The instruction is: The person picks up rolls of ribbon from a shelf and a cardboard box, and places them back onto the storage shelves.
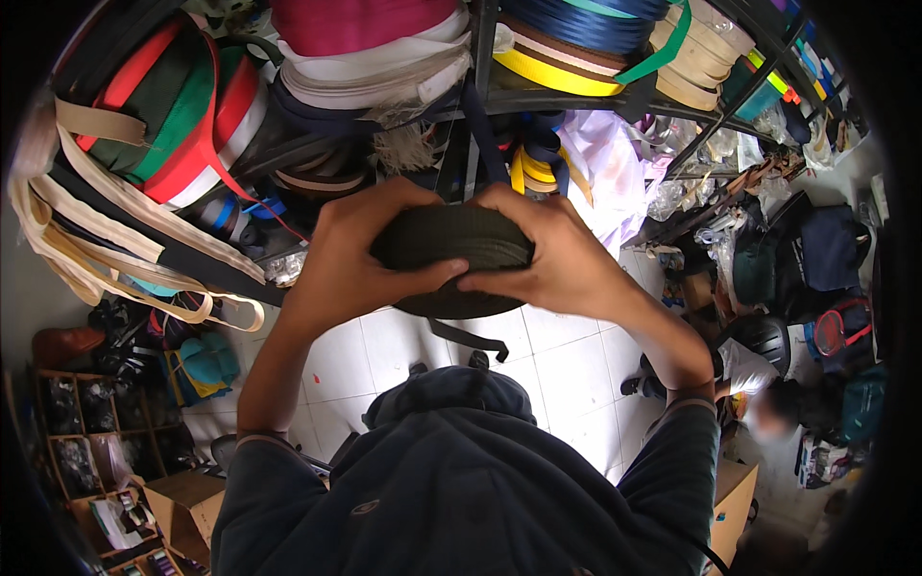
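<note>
Between both hands I hold a thick roll of dark webbing [451,238], blackish-green and ribbed along its side. My left hand [360,245] grips its left end, the thumb pressed across the near face. On the right end, my right hand [562,245] is closed the same way, and the two thumbs almost meet. A loose tail of webbing [471,338] hangs below the roll, curled at its tip, above the tiled floor. The far side of the roll and most fingertips are hidden.
Ahead, a dark metal shelf [567,96] carries webbing rolls: crimson [365,24], blue [581,29] and yellow [557,72]. Cream strips [168,226] dangle at the left. A wooden compartment rack [91,422] stands lower left. Another person [759,384] is at the right, near bags [831,245].
</note>
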Available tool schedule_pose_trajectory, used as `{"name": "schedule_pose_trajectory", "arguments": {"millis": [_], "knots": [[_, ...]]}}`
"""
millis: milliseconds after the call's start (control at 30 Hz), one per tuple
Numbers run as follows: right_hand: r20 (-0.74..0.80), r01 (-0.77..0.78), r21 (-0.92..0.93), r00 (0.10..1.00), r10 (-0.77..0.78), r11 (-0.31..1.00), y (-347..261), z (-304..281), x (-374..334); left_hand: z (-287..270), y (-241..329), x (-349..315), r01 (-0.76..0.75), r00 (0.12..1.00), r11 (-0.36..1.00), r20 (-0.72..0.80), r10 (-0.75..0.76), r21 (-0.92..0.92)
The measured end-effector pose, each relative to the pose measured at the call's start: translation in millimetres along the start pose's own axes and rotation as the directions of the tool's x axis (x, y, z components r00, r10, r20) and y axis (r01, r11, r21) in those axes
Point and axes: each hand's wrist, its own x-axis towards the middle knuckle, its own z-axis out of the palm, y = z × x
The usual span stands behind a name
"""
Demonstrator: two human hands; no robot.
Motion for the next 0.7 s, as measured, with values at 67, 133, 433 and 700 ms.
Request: {"name": "schedule_pose_trajectory", "arguments": {"millis": [67,133,433,700], "knots": [[-0.082,0.024,-0.028,0.996,-0.027,0.999,6.6,2.7,6.6,-6.7,-0.2,0.8,-0.097,0.989,0.949,-0.08,0.126,0.299],[-0.197,0.085,-0.096,0.975,-0.103,0.992,15.2,6.7,5.7,-15.9,-1.5,-10.0,0.0,0.995,0.959,-0.092,0.027,0.283],[-0.491,0.348,0.332,0.858,-0.155,0.877,20.6,29.4,38.2,26.7,-37.6,-43.7,-0.02,0.839,0.922,-0.508,-0.195,-0.386],[-0.61,0.515,0.779,0.755,0.24,0.359,13.1,112.7,76.1,41.4,-38.2,-36.4,-0.167,0.448,0.68,-0.669,-0.593,-0.714]]}}
